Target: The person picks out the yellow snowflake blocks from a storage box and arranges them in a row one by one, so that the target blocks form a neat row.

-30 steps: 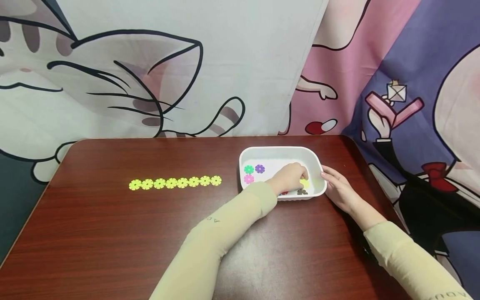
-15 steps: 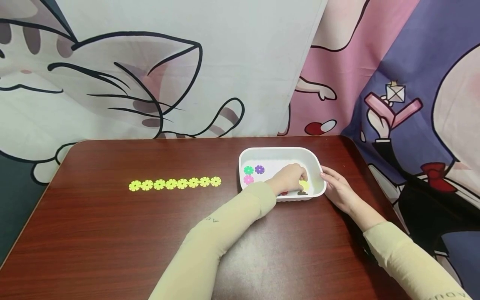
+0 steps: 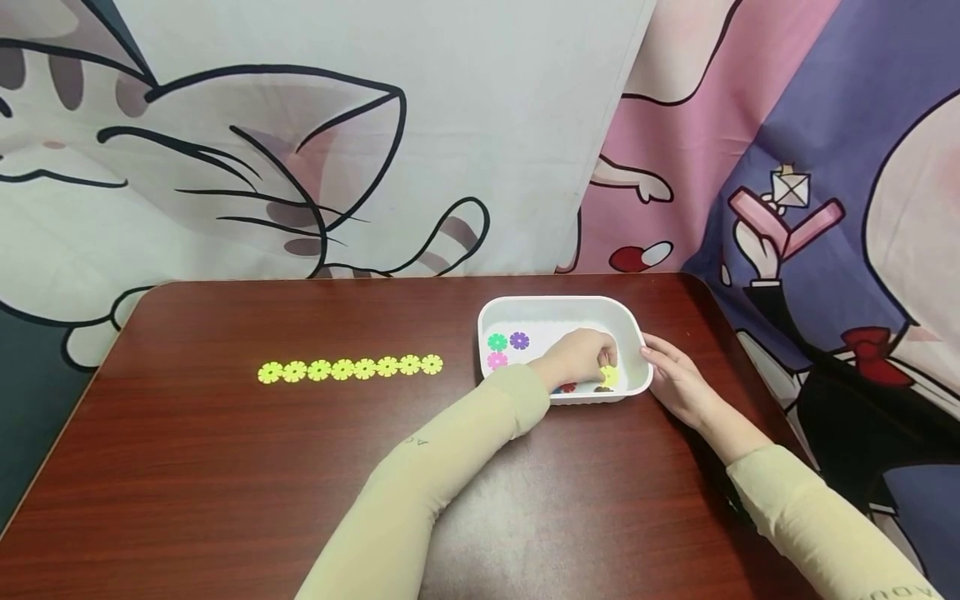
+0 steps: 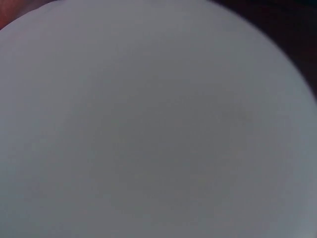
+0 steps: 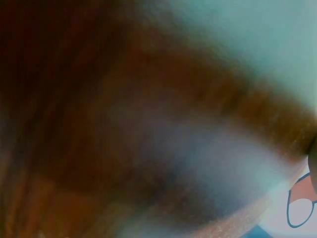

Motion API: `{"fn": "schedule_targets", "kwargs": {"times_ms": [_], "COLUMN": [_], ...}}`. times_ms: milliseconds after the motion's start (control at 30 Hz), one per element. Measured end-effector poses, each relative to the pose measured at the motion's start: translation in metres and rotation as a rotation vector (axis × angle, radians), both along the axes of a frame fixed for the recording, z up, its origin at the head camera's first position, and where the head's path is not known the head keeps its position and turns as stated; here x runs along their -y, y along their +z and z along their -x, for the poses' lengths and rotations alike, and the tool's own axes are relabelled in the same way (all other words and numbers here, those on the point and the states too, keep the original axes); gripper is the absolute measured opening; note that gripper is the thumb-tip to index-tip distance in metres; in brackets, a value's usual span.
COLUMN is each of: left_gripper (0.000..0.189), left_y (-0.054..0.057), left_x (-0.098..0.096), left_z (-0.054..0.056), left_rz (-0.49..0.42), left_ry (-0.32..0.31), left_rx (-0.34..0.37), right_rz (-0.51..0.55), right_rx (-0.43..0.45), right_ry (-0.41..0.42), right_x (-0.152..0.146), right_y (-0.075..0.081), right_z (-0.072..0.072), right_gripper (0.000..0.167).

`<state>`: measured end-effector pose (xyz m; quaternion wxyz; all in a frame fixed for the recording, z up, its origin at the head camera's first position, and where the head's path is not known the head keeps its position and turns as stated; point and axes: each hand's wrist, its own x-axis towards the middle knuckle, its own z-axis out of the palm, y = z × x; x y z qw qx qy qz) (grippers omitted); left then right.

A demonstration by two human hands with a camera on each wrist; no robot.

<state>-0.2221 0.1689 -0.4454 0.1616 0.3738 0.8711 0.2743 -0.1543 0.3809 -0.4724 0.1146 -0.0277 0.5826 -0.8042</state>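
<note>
In the head view, a white plastic tray [image 3: 555, 303] stands at the right of the table. My left hand [image 3: 576, 357] reaches into its right part and pinches a yellow flower-shaped disc [image 3: 610, 377] between thumb and fingers. Against the tray's right end, my right hand [image 3: 678, 383] holds the rim, thumb at the edge. Green [image 3: 497, 342], purple [image 3: 519, 341] and pink [image 3: 497, 360] discs lie in the tray's left part. A red disc [image 3: 568, 387] shows partly beneath the left hand, beside a dark one. Both wrist views are too blurred to show the fingers.
A straight row of several yellow flower discs [image 3: 342, 369] lies left of the tray on the brown table [image 3: 225, 475]. Behind the table hangs a printed cloth [image 3: 517, 125] with cartoon figures.
The left fingers have shifted slightly in the tray, and more of the yellow disc shows at their tips. The right hand stays on the rim. The yellow row is unchanged.
</note>
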Motion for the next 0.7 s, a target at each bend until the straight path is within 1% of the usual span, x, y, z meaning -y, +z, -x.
{"fn": "schedule_targets", "kwargs": {"times_ms": [200,367,500,700], "left_gripper": [0.011,0.01,0.008,0.005], "left_y": [0.004,0.008,0.009,0.009], "left_x": [0.002,0.003,0.007,0.019], "left_z": [-0.002,-0.003,-0.001,0.003], "left_rz": [-0.028,-0.05,-0.096,-0.19], "left_ry": [-0.018,-0.034,-0.035,-0.032], "left_rx": [0.023,0.001,0.0,0.05], "right_rz": [-0.006,-0.005,-0.005,0.016], "right_rx": [0.01,0.001,-0.004,0.0], "right_ry": [0.009,0.019,0.023,0.013], "right_x": [-0.001,-0.003,-0.003,-0.002], "right_y": [-0.001,-0.002,-0.002,-0.002], "right_z": [0.001,0.002,0.002,0.001], "right_gripper": [0.036,0.038,0.036,0.036]}}
